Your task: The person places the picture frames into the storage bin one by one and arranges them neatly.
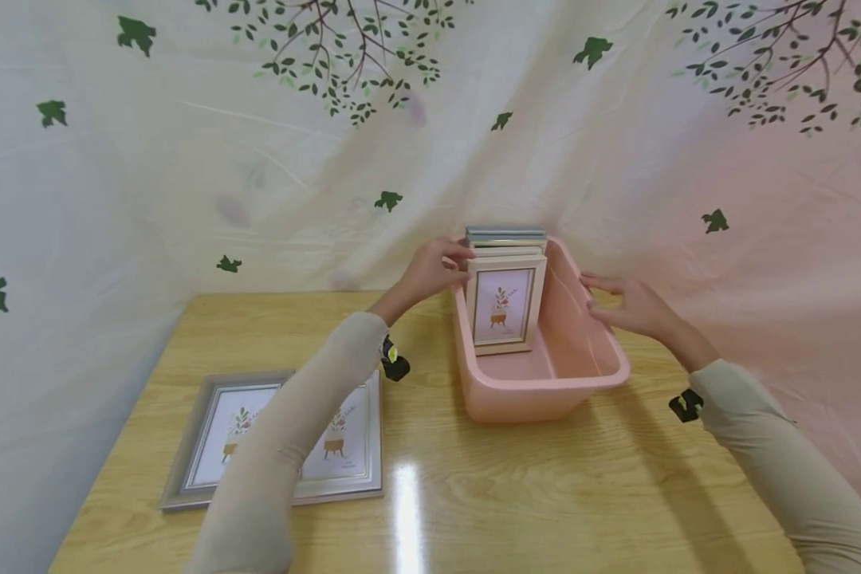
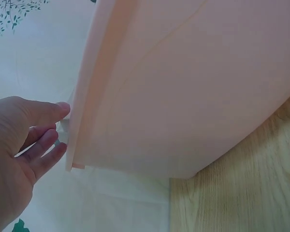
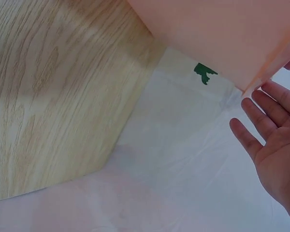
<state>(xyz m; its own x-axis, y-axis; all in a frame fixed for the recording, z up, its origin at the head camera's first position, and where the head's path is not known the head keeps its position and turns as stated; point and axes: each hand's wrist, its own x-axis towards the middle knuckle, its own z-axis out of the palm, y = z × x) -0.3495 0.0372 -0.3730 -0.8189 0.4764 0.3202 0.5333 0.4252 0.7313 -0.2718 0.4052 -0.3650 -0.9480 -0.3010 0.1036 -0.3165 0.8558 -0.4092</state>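
In the head view, a pink plastic basin (image 1: 545,385) holds several picture frames standing on edge at its far left. The front one, a cream picture frame (image 1: 503,348) with a potted-plant print, leans back on the others. My left hand (image 1: 434,267) pinches at its upper left edge, thumb toward the front and fingers farther back. From the left wrist view, the fingers and thumb of that left hand (image 2: 26,135) curl at the frame edges just past the basin rim. My right hand (image 1: 634,307) rests extended fingers against the basin's right rim, palm showing in the right wrist view.
Two silver-grey picture frames lie side by side at the table's left: the left frame (image 1: 186,462) and the right frame (image 1: 375,434), both partly behind my left sleeve. The wooden table (image 1: 531,502) ends at a hanging leaf-printed cloth (image 1: 316,215) behind the basin.
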